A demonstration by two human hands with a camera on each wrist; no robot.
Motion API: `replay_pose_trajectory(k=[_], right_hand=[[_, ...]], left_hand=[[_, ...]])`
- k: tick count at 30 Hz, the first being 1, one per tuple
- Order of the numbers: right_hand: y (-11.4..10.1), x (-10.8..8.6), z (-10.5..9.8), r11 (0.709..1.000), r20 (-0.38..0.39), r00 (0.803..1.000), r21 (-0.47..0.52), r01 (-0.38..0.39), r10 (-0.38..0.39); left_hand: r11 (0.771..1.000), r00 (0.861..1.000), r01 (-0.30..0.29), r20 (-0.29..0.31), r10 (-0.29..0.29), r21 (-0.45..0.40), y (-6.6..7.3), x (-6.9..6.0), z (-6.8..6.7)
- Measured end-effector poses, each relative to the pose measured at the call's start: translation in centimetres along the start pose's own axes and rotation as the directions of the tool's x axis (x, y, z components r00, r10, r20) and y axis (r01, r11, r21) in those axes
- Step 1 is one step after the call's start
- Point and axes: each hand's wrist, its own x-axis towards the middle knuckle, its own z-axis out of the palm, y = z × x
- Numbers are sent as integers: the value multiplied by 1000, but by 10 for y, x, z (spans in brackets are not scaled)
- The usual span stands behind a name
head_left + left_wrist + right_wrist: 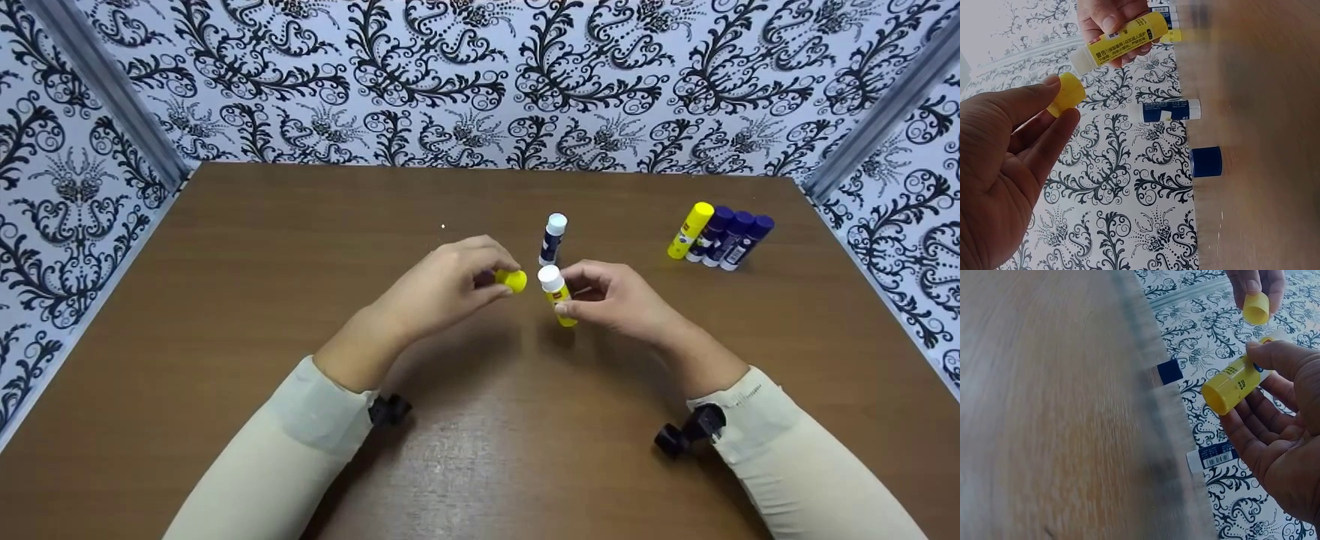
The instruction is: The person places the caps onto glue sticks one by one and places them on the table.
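My left hand [450, 281] pinches a yellow cap [514, 281] between thumb and fingertips; its hollow end shows in the right wrist view. In my right hand [622, 300] is an uncapped yellow glue stick [561, 304], tilted, with its white end up. Cap and stick are apart, a small gap between them. Just behind them a dark blue glue stick [551, 244] stands upright on the table, uncapped with its white top showing. A dark blue cap [1206, 162] stands on the table in both wrist views; in the head view it is hidden, likely behind my left hand.
At the right back of the brown table [262, 247] a capped yellow glue stick [690, 231] stands in a row with 3 capped dark blue glue sticks [726, 240]. Patterned walls [465, 82] border the table at the back and both sides.
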Motion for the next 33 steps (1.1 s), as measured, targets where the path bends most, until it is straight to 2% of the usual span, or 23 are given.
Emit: replay_pose_trajectory(k=[7, 16, 26, 33], right_hand=[[-5, 0, -1, 1000, 13, 1000, 5, 16, -16], [-13, 0, -2, 996, 58, 996, -48, 76, -73], [-13, -4, 9, 993, 84, 990, -14, 114, -112], [-14, -9, 8, 991, 100, 988, -52, 125, -120]], left_hand=[[1000, 1000, 7, 1, -7, 13, 5, 2, -3], [1000, 1000, 5, 12, -6, 20, 10, 4, -5], [997, 998, -64, 4, 64, 50, 14, -2, -1], [998, 998, -49, 45, 47, 46, 19, -1, 2]])
